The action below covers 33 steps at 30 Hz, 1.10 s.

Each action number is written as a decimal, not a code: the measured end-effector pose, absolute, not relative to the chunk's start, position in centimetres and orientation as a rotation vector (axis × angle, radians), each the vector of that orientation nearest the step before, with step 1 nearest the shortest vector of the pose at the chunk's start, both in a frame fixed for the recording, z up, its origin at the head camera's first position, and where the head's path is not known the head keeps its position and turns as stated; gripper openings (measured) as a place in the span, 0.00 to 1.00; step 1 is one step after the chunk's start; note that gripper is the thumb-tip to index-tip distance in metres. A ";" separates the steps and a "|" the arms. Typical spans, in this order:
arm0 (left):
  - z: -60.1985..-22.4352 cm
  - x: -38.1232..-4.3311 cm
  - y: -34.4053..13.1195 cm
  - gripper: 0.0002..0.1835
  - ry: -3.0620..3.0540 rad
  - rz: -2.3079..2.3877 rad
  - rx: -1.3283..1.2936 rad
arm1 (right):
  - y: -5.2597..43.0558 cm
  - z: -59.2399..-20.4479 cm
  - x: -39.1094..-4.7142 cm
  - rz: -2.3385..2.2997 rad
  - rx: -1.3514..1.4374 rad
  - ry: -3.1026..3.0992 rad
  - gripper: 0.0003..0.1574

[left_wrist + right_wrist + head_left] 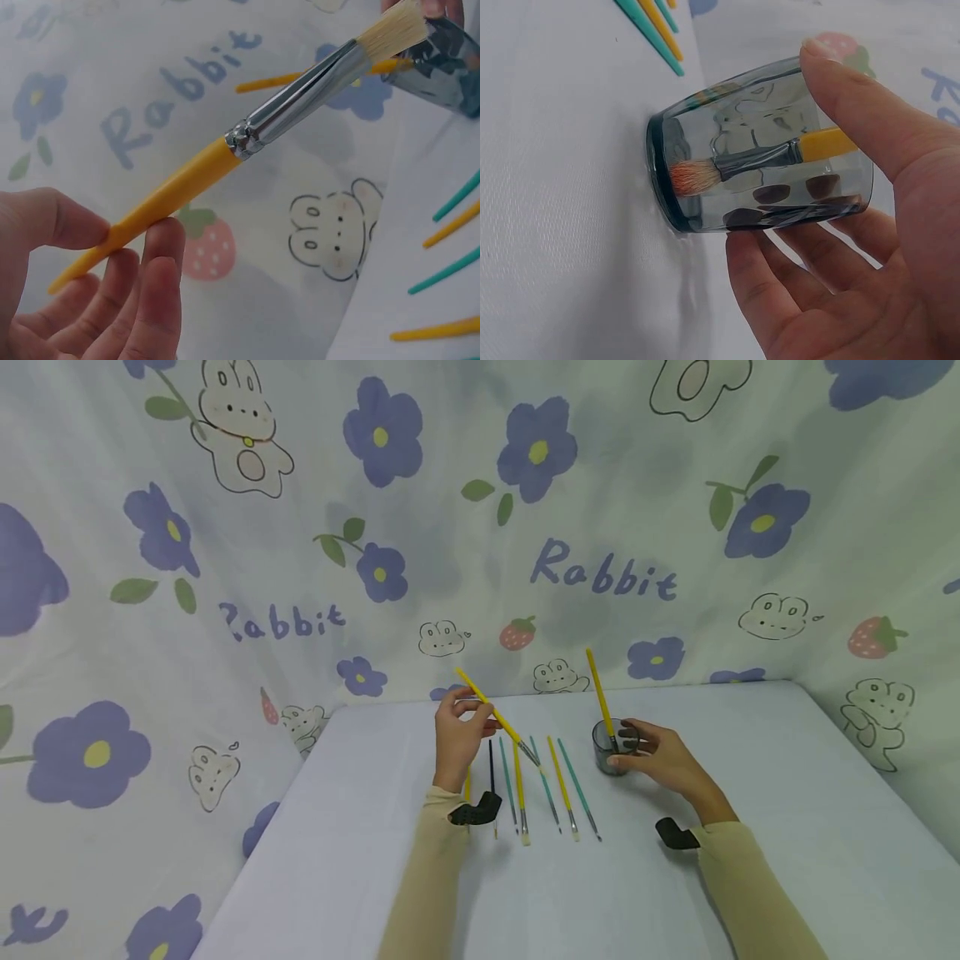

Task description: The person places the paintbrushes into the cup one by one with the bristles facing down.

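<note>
My left hand (459, 739) pinches a yellow paintbrush (187, 178) by its handle between thumb and fingers. Its pale bristles angle down to the right, above the brushes on the table. In the right wrist view my right hand (855, 277) grips a dark, see-through glass (761, 112) around its side. Inside the glass stands a second yellow paintbrush (757, 159), bristles down with a reddish tint, its handle rising past the rim. The glass sits upright on the white table (360, 877).
Between the hands lies a row of several brushes: a dark one (492, 768), yellow ones such as this brush (558, 768), and teal ones such as this brush (577, 785). Behind the table hangs a patterned curtain (465, 527) with flowers and rabbits.
</note>
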State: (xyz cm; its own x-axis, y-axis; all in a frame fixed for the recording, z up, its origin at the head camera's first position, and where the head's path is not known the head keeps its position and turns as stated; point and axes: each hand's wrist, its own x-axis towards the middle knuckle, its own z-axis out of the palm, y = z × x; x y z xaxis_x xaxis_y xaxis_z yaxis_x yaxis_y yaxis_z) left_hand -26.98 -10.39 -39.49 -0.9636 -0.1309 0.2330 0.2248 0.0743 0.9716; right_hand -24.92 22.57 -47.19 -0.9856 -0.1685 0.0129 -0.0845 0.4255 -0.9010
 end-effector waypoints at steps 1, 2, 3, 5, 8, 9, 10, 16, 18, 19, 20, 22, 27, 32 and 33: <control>-39.3 -27.0 -10.1 0.21 -2.092 -1.973 -0.099 | 22.6 -47.2 -24.9 -1.629 -0.233 2.583 0.60; -39.2 -27.1 -9.8 0.22 -2.093 -1.975 -0.101 | 22.6 -47.2 -24.9 -1.632 -0.236 2.581 0.59; -39.1 -27.2 -9.5 0.22 -2.093 -1.979 -0.104 | 22.6 -47.2 -24.9 -1.636 -0.237 2.578 0.59; -38.9 -27.4 -8.8 0.23 -2.096 -1.992 -0.114 | 22.6 -47.2 -24.9 -1.636 -0.238 2.577 0.59; -38.6 -27.7 -8.0 0.25 -2.091 -2.016 -0.136 | 22.7 -47.3 -25.0 -1.632 -0.237 2.584 0.59; -38.5 -27.8 -7.7 0.25 -2.085 -2.023 -0.147 | 22.7 -47.3 -25.0 -1.631 -0.236 2.586 0.59; -38.5 -27.9 -7.4 0.25 -2.080 -2.029 -0.155 | 22.7 -47.4 -25.1 -1.631 -0.236 2.588 0.59; -38.3 -28.6 -5.8 0.23 -2.061 -2.028 -0.178 | 22.6 -47.4 -25.2 -1.621 -0.224 2.591 0.60; -38.2 -28.8 -5.3 0.22 -2.048 -2.033 -0.186 | 22.6 -47.3 -25.1 -1.617 -0.217 2.590 0.60; -38.2 -28.8 -5.0 0.22 -2.040 -2.035 -0.194 | 22.5 -47.3 -25.1 -1.619 -0.214 2.588 0.60; -38.2 -28.9 -4.8 0.22 -2.033 -2.036 -0.200 | 22.5 -47.3 -25.1 -1.618 -0.212 2.588 0.60; -38.2 -29.1 -4.3 0.21 -2.025 -2.038 -0.215 | 22.5 -47.2 -25.1 -1.616 -0.210 2.590 0.60; -38.2 -29.4 -3.1 0.21 -2.032 -2.036 -0.250 | 22.5 -47.3 -25.2 -1.611 -0.201 2.583 0.61; -38.3 -29.6 -2.3 0.21 -2.041 -2.040 -0.273 | 22.6 -47.5 -25.3 -1.617 -0.219 2.588 0.60; -38.3 -29.7 -2.1 0.21 -2.045 -2.037 -0.276 | 22.7 -47.6 -25.3 -1.620 -0.229 2.591 0.60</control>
